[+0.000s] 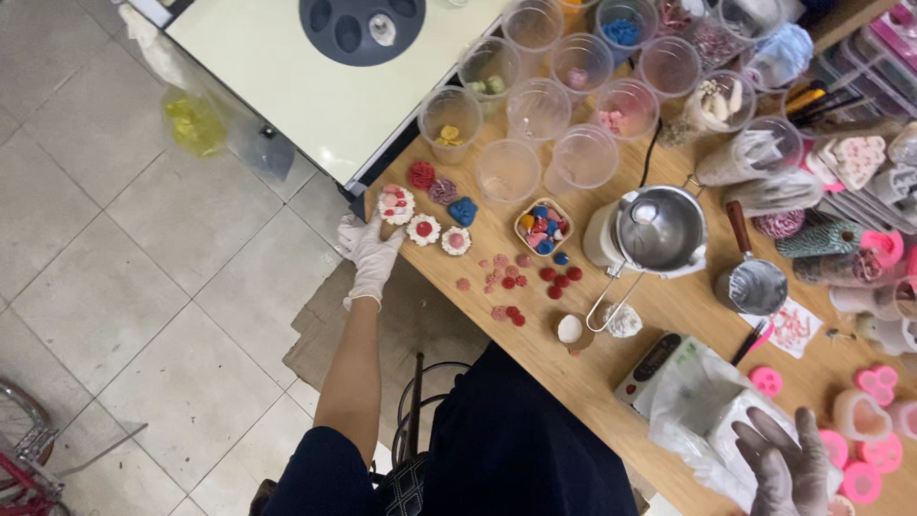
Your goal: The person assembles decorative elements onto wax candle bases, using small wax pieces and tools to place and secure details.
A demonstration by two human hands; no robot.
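A white flower piece (395,204) at the desk (592,368) edge is touched by the gloved left hand (371,250), fingers loosely extended. The gloved right hand (785,468) is held open, empty, just beside a clear plastic bag (693,406). Red beads (559,279) lie between.

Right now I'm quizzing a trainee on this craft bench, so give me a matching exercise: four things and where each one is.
1 left hand
2 right hand
3 steel pot
4 blue flower piece

a middle of the bench
b on a white plastic bag
c beside the white flower pieces, toward the cups
d at the bench's edge, touching a white flower piece

Pairs: 1-d, 2-b, 3-a, 4-c
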